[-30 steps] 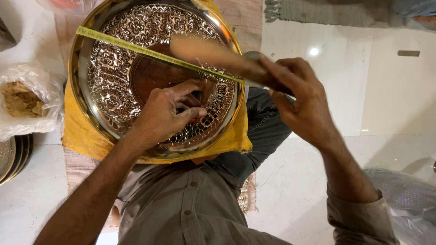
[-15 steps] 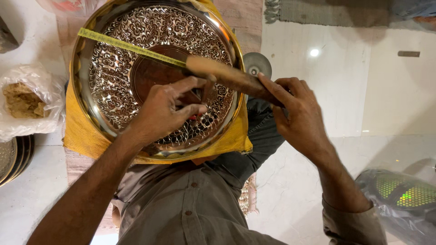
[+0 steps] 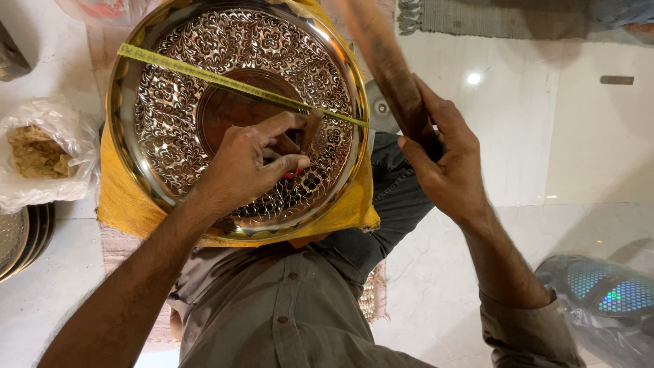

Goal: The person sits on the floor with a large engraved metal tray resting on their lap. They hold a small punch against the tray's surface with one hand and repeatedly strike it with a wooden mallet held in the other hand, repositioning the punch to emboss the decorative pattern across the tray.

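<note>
1. Head view: a round brass plate (image 3: 163,116), cut through with a floral pattern around a plain centre, lay on a yellow cloth (image 3: 122,204) over the person's lap, filling the upper left.
2. A yellow tape (image 3: 204,73) ran slantwise across the plate from its upper left rim to its right rim.
3. The left hand (image 3: 248,163) rested on the plate right of centre, fingers curled and pinched on a small tool (image 3: 312,126) whose tip met the plate just under the tape; something small and red (image 3: 291,174) showed under the fingers, too small to identify.
4. The right hand (image 3: 446,160) was closed around a wooden handle (image 3: 381,61) — raised and blurred, it slanted up to the top edge, beside the plate's right rim.
5. A small grey disc (image 3: 379,109) lay on the floor behind the handle, just beside the plate.
6. The floor (image 3: 579,150) was pale, glossy stone that mirrored a lamp; a grey fringed rug (image 3: 490,17) lay along the top.
7. At left sat a clear bag of brownish stuff (image 3: 37,153), and below it a stack of metal plates (image 3: 20,238) at the edge.
8. At lower right — a bagged object with glowing mesh panels (image 3: 606,293).
</note>
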The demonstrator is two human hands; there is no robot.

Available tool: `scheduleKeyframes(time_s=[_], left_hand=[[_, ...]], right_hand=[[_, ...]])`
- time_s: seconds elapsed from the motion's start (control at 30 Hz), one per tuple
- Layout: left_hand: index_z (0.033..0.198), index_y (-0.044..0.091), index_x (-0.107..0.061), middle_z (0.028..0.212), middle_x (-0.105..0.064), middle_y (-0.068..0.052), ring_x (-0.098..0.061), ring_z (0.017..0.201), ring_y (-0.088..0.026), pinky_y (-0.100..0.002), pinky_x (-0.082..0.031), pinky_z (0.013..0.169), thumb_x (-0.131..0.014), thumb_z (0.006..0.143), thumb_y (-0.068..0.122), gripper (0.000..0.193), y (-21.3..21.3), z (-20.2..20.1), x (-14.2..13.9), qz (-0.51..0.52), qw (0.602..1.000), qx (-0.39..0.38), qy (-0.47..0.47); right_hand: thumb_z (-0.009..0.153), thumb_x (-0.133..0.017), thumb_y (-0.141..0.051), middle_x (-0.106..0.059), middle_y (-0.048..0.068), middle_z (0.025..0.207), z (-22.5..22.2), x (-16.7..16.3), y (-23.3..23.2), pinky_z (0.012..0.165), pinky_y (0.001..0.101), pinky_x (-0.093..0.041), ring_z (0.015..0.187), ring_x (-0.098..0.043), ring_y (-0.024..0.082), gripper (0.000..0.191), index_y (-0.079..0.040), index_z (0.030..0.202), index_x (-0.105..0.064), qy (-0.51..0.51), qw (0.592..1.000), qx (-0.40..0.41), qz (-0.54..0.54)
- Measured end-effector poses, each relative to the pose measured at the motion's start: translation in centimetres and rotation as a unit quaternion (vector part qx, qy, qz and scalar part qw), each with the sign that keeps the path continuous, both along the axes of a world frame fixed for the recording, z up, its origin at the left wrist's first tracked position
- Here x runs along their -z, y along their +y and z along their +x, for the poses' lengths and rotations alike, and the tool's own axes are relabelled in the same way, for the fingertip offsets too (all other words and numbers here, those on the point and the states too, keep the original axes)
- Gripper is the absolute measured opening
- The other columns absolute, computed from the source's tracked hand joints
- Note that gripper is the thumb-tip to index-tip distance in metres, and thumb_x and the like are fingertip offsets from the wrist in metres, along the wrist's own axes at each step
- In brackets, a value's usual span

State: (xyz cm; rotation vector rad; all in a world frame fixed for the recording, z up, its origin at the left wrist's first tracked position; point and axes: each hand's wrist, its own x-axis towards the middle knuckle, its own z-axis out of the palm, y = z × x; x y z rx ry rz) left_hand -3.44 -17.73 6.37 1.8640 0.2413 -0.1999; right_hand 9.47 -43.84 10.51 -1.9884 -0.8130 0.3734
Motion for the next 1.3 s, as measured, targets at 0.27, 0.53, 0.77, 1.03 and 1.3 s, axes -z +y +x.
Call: scheduleKeyframes(time_s=[0.27, 0.53, 0.77, 1.03, 1.3], left_hand=[[0.139, 0.014, -0.059, 0.103, -0.081, -0.012, -0.081, 0.086, -0.021, -0.042, -0.065, 0.09, -0.075, 0.087, 0.025, 0.056, 0.2, 0.4, -0.5, 0.01, 0.998, 0.036, 0.057], [0.138, 0.017, -0.062, 0.111, -0.079, -0.009, -0.08, 0.088, -0.021, -0.045, -0.062, 0.089, -0.076, 0.086, 0.025, 0.054, 0.3, 1.4, -0.6, -0.003, 0.993, 0.082, 0.082], [0.137, 0.014, -0.064, 0.118, -0.077, -0.01, -0.081, 0.09, -0.02, -0.041, -0.063, 0.088, -0.077, 0.084, 0.021, 0.055, 0.7, 1.7, -0.1, -0.034, 0.993, 0.109, 0.037], [0.139, 0.014, -0.062, 0.111, -0.08, -0.011, -0.081, 0.084, -0.018, -0.037, -0.065, 0.083, -0.076, 0.085, 0.02, 0.056, 1.0, 1.9, 0.0, -0.023, 0.996, 0.086, 0.027], [0.14, 0.008, -0.058, 0.108, -0.079, -0.011, -0.08, 0.085, -0.015, -0.037, -0.063, 0.081, -0.078, 0.088, 0.021, 0.057, 1.1, 2.5, -0.2, -0.012, 0.994, 0.109, -0.032]], right_hand=[[0.094, -0.066, 0.008, -0.056, 0.016, 0.137, 0.3, 0.0, -0.8, 0.104, 0.035, -0.056, 0.124, -0.062, 0.026, 0.067, -0.017, 0.154, -0.047, -0.045, 0.993, -0.043, -0.101], [0.1, -0.068, 0.007, -0.053, 0.008, 0.116, -0.9, 1.4, -2.4, 0.091, 0.0282, -0.057, 0.107, -0.058, 0.016, 0.06, -0.015, 0.154, -0.053, 0.094, 0.994, 0.039, 0.05], [0.098, -0.07, 0.007, -0.057, 0.009, 0.115, -2.2, 2.0, -4.3, 0.084, 0.0283, -0.054, 0.098, -0.057, 0.016, 0.06, -0.013, 0.152, -0.053, -0.004, 0.997, 0.076, -0.032], [0.09, -0.068, 0.009, -0.061, 0.014, 0.123, -3.4, 1.1, -3.9, 0.093, 0.0327, -0.059, 0.109, -0.065, 0.021, 0.068, -0.009, 0.154, -0.051, -0.079, 0.986, 0.047, -0.139], [0.093, -0.067, 0.008, -0.061, 0.013, 0.122, -2.7, 1.0, -3.3, 0.09, 0.0323, -0.06, 0.107, -0.066, 0.02, 0.065, -0.007, 0.154, -0.05, -0.078, 0.989, 0.07, -0.101]])
